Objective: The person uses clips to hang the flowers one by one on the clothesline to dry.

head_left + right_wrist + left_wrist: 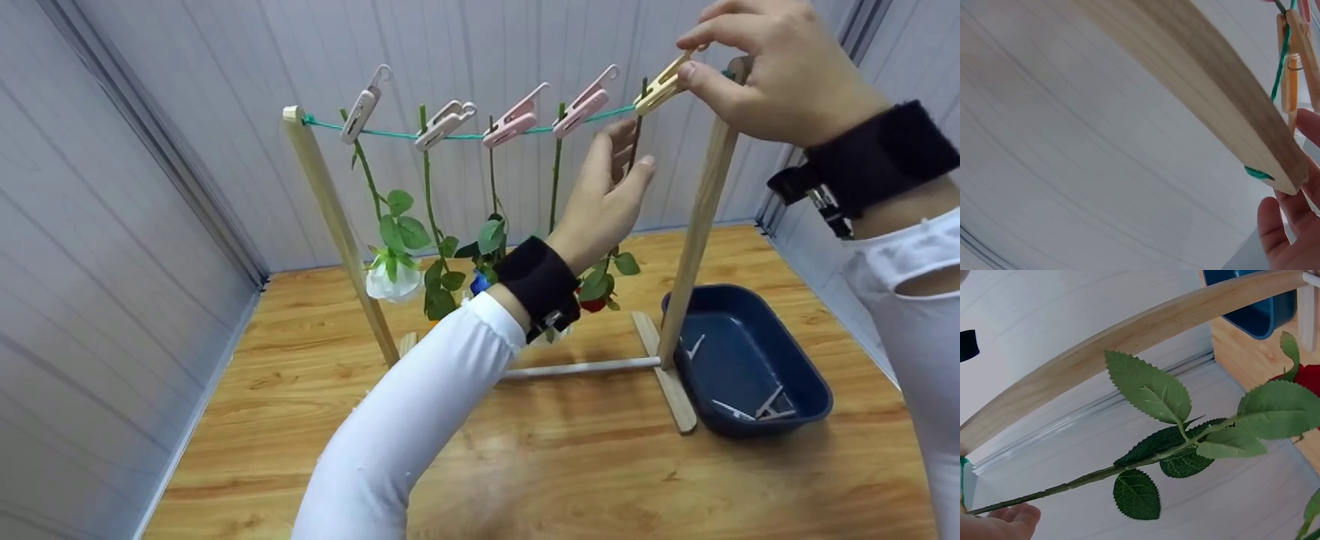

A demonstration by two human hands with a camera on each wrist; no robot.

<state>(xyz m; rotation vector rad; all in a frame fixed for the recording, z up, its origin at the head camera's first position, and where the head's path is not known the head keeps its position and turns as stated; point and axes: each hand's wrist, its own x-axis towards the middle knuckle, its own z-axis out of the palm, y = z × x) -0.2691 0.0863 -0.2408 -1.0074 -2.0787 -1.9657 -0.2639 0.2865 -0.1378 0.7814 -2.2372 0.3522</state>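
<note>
My right hand (pixel 780 71) has its thumb and forefinger at the free end of a pale yellow clothespin (pixel 660 90), pinching it. The clothespin grips the green cord (pixel 616 114) and the top of a rose stem (pixel 637 139). Just below, my left hand (pixel 604 202) is held with thumb and fingers apart, the stem passing between them. In the left wrist view, the left fingertips (pixel 1026 517) lie close beside the stem (pixel 1067 486), which bears toothed green leaves. The red rose (pixel 592 304) hangs head down, partly hidden by the left wrist.
Grey and pink clothespins (pixel 510 126) hold several more flowers along the cord, among them a white rose (pixel 394 279). Wooden posts (pixel 701 217) carry the cord at both ends. Beside the right post stands a dark blue basin (pixel 739 345) with loose clothespins (pixel 772 405) inside.
</note>
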